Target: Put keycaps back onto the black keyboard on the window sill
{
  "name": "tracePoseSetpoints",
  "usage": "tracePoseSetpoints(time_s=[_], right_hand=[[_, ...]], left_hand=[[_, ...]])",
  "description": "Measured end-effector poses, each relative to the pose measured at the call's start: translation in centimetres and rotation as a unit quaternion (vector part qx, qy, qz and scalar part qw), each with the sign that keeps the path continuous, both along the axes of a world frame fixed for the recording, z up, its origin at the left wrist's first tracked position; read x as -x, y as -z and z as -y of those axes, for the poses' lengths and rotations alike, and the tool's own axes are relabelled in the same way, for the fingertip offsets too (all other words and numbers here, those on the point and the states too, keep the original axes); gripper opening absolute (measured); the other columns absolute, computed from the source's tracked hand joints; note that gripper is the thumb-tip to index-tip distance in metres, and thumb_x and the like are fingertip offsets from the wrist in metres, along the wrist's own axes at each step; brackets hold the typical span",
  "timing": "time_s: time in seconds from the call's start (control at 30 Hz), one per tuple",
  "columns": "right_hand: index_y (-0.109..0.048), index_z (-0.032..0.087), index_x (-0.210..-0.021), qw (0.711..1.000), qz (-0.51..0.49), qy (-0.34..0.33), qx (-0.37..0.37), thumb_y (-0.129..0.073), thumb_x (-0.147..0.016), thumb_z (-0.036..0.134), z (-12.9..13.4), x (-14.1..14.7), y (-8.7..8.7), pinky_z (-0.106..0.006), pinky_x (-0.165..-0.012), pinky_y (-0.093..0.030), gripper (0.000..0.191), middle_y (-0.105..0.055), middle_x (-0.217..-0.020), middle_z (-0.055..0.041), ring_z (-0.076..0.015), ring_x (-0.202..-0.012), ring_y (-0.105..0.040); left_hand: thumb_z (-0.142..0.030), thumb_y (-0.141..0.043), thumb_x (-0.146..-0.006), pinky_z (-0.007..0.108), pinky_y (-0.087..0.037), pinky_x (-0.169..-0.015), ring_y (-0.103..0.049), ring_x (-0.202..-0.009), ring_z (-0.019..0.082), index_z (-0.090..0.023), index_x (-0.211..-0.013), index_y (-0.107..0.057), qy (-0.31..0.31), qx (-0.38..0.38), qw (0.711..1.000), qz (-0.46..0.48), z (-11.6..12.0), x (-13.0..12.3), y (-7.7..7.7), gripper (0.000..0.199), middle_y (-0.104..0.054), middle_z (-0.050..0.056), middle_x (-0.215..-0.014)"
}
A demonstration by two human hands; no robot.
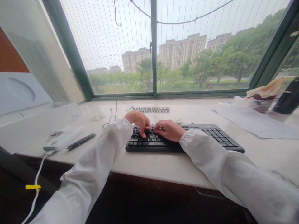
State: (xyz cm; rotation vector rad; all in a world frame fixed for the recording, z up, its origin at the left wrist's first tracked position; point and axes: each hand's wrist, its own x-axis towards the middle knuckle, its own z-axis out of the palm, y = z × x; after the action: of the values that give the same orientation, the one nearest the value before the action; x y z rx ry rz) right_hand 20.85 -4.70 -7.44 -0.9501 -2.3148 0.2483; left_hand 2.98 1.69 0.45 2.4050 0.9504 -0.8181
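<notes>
We're working L hand (139, 119), R hand (170, 129) over kbd (161, 144); can't tell either grip's state. R cuff (185, 138) is overhanging it, possibly risking stray presses.

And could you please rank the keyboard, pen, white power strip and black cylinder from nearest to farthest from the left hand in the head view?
From the left hand:
1. Keyboard, directly beneath it.
2. Pen, to its left.
3. White power strip, left, past the pen.
4. Black cylinder, at the far right edge.
</notes>
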Motion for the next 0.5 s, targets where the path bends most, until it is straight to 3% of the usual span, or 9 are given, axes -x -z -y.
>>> tracePoseSetpoints(time_s=[0.23, 0.5], right_hand=[[-0.068, 0.019, -0.080, 1.000, -0.013, 0.004, 0.009, -0.061, -0.081, 0.019, -0.1, -0.1, 0.2, -0.023, -0.065, -0.041, 0.007, -0.066, -0.076, -0.0003, -0.0106, -0.064, -0.053], [-0.069, 0.019, -0.081, 1.000, -0.017, 0.004, 0.018, -0.062, -0.080, 0.016, 0.1, -0.1, 0.0, -0.023, -0.067, -0.041, 0.007, -0.066, -0.077, -0.0003, -0.0105, -0.065, -0.053]], left_hand=[[-0.037, -0.075, -0.055, 0.027, -0.024, -0.057, -0.030, -0.054, 0.010, -0.020, -0.059, -0.034, -0.007, -0.037, 0.999, -0.009, 0.5, -0.2, -0.2, 0.045, -0.035, -0.008, -0.051], [-0.037, -0.073, -0.062, 0.027, -0.019, -0.056, -0.022, -0.055, 0.010, -0.021, -0.063, -0.026, -0.003, 0.016, 0.999, 0.046, 0.2, 1.6, 0.0, 0.049, -0.025, -0.008, -0.053]])
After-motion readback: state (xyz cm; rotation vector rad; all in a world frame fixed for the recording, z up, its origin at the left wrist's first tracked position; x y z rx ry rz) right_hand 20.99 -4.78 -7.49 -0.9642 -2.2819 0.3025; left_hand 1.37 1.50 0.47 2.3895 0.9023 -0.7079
